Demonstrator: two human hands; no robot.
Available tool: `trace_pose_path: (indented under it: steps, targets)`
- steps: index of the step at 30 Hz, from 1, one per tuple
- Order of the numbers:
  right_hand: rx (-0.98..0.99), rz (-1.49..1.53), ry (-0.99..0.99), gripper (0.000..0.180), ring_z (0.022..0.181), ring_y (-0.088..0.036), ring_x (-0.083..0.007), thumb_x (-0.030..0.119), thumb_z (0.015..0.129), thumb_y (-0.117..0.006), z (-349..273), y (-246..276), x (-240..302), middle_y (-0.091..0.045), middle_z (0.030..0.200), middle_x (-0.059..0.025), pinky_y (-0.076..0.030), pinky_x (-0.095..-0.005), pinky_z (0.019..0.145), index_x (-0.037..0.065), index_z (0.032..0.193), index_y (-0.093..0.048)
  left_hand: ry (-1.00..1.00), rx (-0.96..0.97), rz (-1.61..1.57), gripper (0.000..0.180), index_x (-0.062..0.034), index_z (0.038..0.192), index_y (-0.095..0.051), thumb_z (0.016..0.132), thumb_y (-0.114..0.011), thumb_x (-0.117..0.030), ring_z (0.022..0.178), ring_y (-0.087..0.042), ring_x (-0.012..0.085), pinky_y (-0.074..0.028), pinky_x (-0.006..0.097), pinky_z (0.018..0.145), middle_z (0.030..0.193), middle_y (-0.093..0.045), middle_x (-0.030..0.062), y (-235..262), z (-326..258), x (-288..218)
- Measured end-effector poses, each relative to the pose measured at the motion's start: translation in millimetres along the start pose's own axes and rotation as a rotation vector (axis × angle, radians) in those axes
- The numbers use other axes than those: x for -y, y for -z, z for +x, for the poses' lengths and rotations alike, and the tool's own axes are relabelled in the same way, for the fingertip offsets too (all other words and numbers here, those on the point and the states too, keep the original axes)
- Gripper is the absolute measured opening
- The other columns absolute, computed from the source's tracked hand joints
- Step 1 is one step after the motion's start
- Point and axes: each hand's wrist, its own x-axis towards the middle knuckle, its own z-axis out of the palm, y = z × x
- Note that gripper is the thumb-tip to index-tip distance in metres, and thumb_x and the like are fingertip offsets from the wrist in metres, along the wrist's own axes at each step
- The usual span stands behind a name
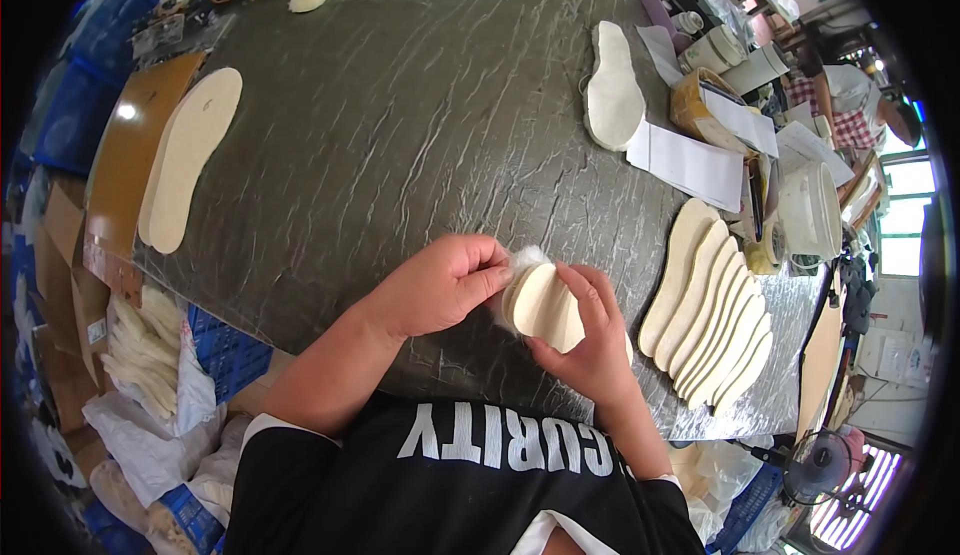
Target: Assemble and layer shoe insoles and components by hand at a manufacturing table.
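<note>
Two hands meet over the near edge of your desk (pixel 400 135), and both are closed on the same small stack of pale insoles (pixel 545 305). Your left hand (pixel 450 283) comes in from the left and pinches the stack's upper left end, right where a tuft of white fluff (pixel 527 256) sticks out between your fingertips and the top insole. Your right hand (pixel 592 340) grips the stack from the right and from below, fingers curled over its face and thumb behind. The stack sits directly between the two hands, touching both and lifted just off the dark surface. Its long axis runs from the upper left, at your left fingertips, down to the lower right into your right palm; the rounded end points up and left. Neither hand is nearer than the other, since both are on it. Just to the right, a fanned row of insoles (pixel 710 305) lies flat, and a single long insole (pixel 188 155) lies well apart at the far left.
</note>
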Motion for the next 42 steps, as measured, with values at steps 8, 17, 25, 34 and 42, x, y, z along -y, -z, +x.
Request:
trace_pose_path:
  steps: [8, 17, 25, 34, 42]
  targets:
    - [-0.009, 0.000, 0.011, 0.081, 0.108, -0.056, -0.0377, 0.005, 0.061, -0.082, -1, -1, -1, -0.051, 0.121, -0.0191, -0.049, -0.0428, 0.091, 0.004, 0.133, -0.047, 0.009, -0.007, 0.033, 0.018, 0.0038, 0.106, -0.062, 0.098, -0.051, -0.008, 0.084, -0.057, 0.0067, -0.048, 0.024, 0.077, 0.091, -0.064, 0.0010, -3, 0, -4]
    - [-0.070, -0.037, 0.041, 0.080, 0.111, -0.054, -0.0388, 0.006, 0.062, -0.083, 0, -17, -7, -0.049, 0.125, -0.0209, -0.049, -0.0442, 0.092, 0.005, 0.133, -0.045, 0.016, -0.046, 0.146, 0.014, 0.0037, 0.101, -0.061, 0.097, -0.052, -0.007, 0.082, -0.056, 0.0071, -0.048, 0.025, 0.073, 0.089, -0.063, 0.0019, -4, -2, -8]
    - [-0.050, -0.020, 0.029, 0.079, 0.116, -0.050, -0.0398, 0.019, 0.065, -0.086, 10, -10, -2, -0.051, 0.130, -0.0183, -0.041, -0.0478, 0.099, 0.004, 0.131, -0.045, -0.260, -0.313, 0.638, 0.004, 0.0018, 0.087, -0.056, 0.084, -0.059, 0.001, 0.070, -0.056, 0.0190, -0.045, 0.032, 0.061, 0.080, -0.059, 0.0106, -24, -11, -28]
    - [0.164, 0.488, -0.022, 0.041, 0.106, -0.059, -0.0247, 0.027, 0.087, -0.072, 60, -8, -33, -0.066, 0.106, -0.0117, -0.044, -0.0385, 0.095, 0.000, 0.116, -0.063, -0.304, -0.404, 0.897, 0.012, -0.0004, 0.083, -0.050, 0.080, -0.062, -0.001, 0.073, -0.057, 0.0363, -0.047, 0.044, 0.063, 0.083, -0.057, 0.0158, -34, -15, -42]
    - [0.313, 0.899, -0.402, 0.030, 0.079, -0.059, -0.0113, 0.012, 0.080, -0.079, 54, -8, -29, -0.067, 0.091, -0.0052, -0.049, -0.0284, 0.070, -0.002, 0.103, -0.067, -0.330, -0.440, 1.016, 0.011, 0.0014, 0.085, -0.052, 0.079, -0.061, 0.005, 0.073, -0.059, 0.0348, -0.049, 0.037, 0.064, 0.088, -0.060, 0.0170, -35, -13, -40]
